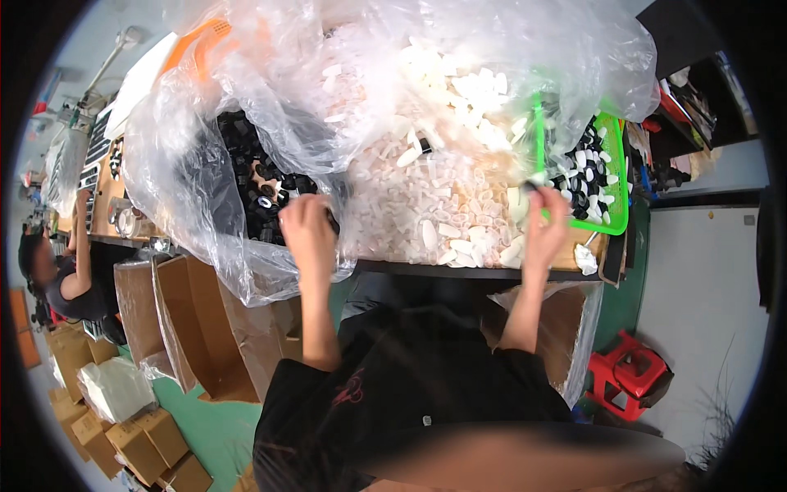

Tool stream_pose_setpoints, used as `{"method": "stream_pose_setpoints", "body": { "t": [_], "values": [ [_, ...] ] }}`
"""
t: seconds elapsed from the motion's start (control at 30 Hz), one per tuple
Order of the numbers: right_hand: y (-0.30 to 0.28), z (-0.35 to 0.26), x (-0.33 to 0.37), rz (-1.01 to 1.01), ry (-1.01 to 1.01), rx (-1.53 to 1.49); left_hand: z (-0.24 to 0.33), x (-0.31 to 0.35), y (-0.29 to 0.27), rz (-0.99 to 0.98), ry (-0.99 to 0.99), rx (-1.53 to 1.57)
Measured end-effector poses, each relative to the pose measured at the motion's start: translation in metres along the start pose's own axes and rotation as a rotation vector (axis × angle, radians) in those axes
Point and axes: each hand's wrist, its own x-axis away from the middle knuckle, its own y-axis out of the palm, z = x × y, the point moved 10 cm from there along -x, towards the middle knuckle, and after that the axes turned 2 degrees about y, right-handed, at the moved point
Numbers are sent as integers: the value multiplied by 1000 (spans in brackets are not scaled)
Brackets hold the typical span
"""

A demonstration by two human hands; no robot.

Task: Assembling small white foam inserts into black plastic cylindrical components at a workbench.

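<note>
My left hand (307, 231) is at the near right edge of a heap of black caps (246, 164) in a clear plastic bag (176, 209). Its fingers are bent down and drawn together; what they grip is hidden, though a black part shows beside them. Above the table's right part, my right hand (548, 221) pinches a small black piece (530, 187) close to the green basket (620, 209). Inside that basket are mixed black and white pieces (586, 180). Between my hands spreads a pile of small translucent plastic pieces (402, 205), with white oval pieces (475, 90) farther back.
Clear plastic sheeting (287, 49) covers the far side, over an orange basket (193, 49). Open cardboard boxes (197, 320) stand below the table's front edge. A red stool (630, 373) is at the right. Another person (78, 283) works at the far left near stacked cartons (147, 443).
</note>
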Motion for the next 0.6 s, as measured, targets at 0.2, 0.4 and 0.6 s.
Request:
{"method": "stream_pose_setpoints", "body": {
  "t": [0.2,0.4,0.6],
  "values": [
    [-26,17,-38,193,-184,347,-62,21,7,-113,-78,-200],
    [119,-29,-1,-412,32,-305,-68,20,-2,100,-203,296],
    [216,-52,18,-386,-77,162,-32,15,40,13,-521,1181]
  ]
}}
